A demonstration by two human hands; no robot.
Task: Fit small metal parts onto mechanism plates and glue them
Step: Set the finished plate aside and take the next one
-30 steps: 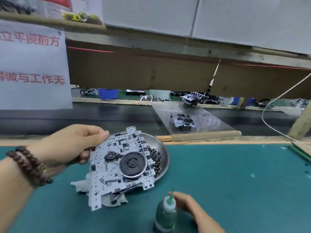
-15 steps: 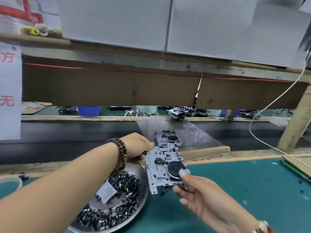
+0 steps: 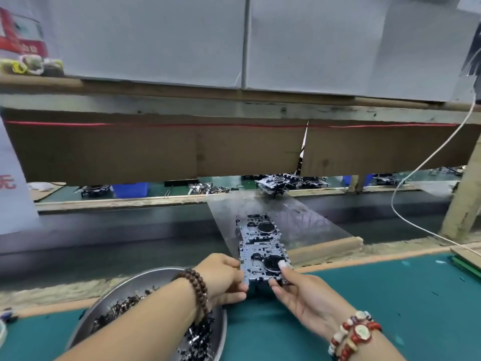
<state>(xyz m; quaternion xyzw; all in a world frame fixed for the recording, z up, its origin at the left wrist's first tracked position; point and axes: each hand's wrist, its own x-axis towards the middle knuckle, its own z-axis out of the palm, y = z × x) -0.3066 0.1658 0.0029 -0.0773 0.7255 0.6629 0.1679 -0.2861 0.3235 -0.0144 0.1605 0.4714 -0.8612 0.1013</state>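
Both hands hold one mechanism plate [image 3: 263, 264] at the lower centre of the frame. The left hand [image 3: 225, 277] pinches its left edge between curled fingers and thumb. The right hand [image 3: 304, 295] grips its near right corner, with the thumb lying on top beside the dark round wheel. The plate's far edge meets the near end of a clear plastic sheet [image 3: 307, 222] that slopes upward toward the centre of the frame. A second mechanism plate [image 3: 259, 227] lies on that sheet, just beyond the held one and about touching it.

A round metal dish [image 3: 145, 280] of small metal parts [image 3: 197, 340] sits at the lower left, under the left forearm, its rim close to the left wrist. The green worktop [image 3: 390, 290] stretches away bare to the right of the hands, up to a wooden strip at its far edge. Beyond that strip a dark conveyor belt [image 3: 117, 238] runs across the middle of the frame, and the sheet bridges it.

Overhead room is tight: a brown cardboard skirt [image 3: 156, 149] hangs across the upper middle, leaving only a low gap through which more mechanisms and a blue bin [image 3: 131, 190] show on the far bench. A white cable [image 3: 416, 165] loops down at the right beside a wooden post [image 3: 466, 201].

A red character shows on the white sheet at the left edge, cut off by the frame. The red label at the upper left is too blurred to read.
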